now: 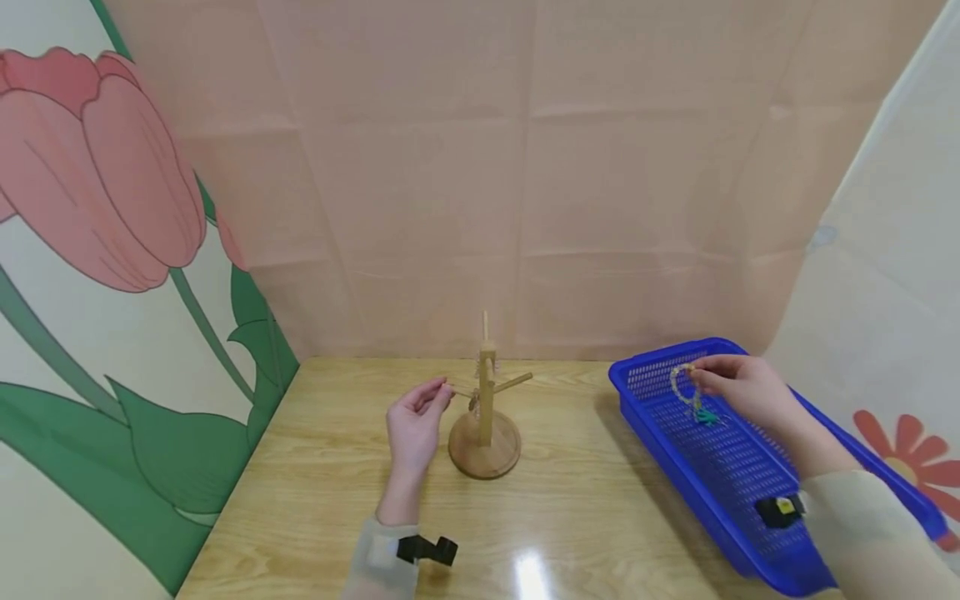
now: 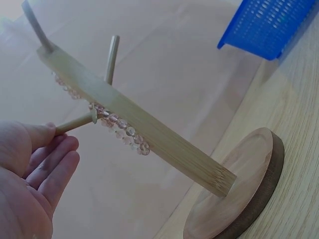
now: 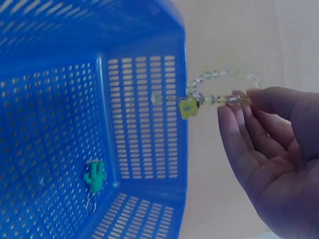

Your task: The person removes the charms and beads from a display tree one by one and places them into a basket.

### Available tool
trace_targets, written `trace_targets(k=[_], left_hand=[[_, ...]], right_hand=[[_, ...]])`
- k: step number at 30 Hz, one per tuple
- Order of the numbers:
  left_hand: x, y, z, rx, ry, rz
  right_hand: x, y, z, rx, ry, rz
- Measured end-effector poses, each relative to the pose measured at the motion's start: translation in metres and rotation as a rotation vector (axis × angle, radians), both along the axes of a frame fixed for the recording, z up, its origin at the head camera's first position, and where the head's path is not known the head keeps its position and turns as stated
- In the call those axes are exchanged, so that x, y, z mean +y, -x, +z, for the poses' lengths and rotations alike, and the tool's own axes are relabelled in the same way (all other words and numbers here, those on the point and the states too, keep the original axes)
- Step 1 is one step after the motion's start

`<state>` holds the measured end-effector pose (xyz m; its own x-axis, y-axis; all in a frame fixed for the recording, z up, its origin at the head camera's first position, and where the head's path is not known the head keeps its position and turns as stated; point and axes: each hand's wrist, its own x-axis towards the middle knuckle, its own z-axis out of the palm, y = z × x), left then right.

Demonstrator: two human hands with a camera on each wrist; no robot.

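Note:
My left hand [image 1: 416, 425] pinches the tip of one side peg [image 2: 75, 124] on a wooden jewelry stand [image 1: 486, 417]. The stand has an upright post on a round base [image 2: 256, 164]. A bracelet of clear pinkish beads [image 2: 122, 123] hangs on that peg, against the post. More pinkish beads [image 2: 65, 85] show higher up the post. Over the blue basket [image 1: 652, 458], my right hand [image 1: 750, 400] holds a pale clear-beaded bracelet [image 3: 212, 75] between thumb and fingers. A small yellow charm [image 3: 188, 107] dangles from this bracelet.
Inside the basket lies a green charm with a metal ring [image 3: 94, 177]. The basket stands on the right of the wooden table [image 1: 315, 500], beside a white wall panel with a flower. A peg [image 1: 513, 382] sticks out from the stand's right side.

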<state>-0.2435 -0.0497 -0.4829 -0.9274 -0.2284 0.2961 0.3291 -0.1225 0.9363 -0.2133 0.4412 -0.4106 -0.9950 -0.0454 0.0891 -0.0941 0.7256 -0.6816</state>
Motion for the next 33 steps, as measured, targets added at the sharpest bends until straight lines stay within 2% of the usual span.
trace_targets(k=[11, 19, 24, 27, 33], left_hand=[[0.0, -0.001, 0.001, 0.005, 0.001, -0.012], [0.001, -0.001, 0.0, 0.014, 0.006, -0.012], [-0.001, -0.002, -0.002, 0.012, 0.006, -0.013], [-0.001, -0.003, -0.003, 0.002, -0.003, -0.017], [0.002, -0.003, -0.003, -0.01, -0.007, -0.026]], right_hand=[[0.023, 0.018, -0.018, -0.102, 0.048, 0.101], [0.025, 0.024, -0.035, -0.163, 0.027, 0.142], [0.026, 0.027, -0.05, -0.232, 0.088, 0.173], [0.027, 0.029, -0.059, -0.262, 0.124, 0.223], [0.031, 0.031, -0.069, -0.299, 0.151, 0.232]])
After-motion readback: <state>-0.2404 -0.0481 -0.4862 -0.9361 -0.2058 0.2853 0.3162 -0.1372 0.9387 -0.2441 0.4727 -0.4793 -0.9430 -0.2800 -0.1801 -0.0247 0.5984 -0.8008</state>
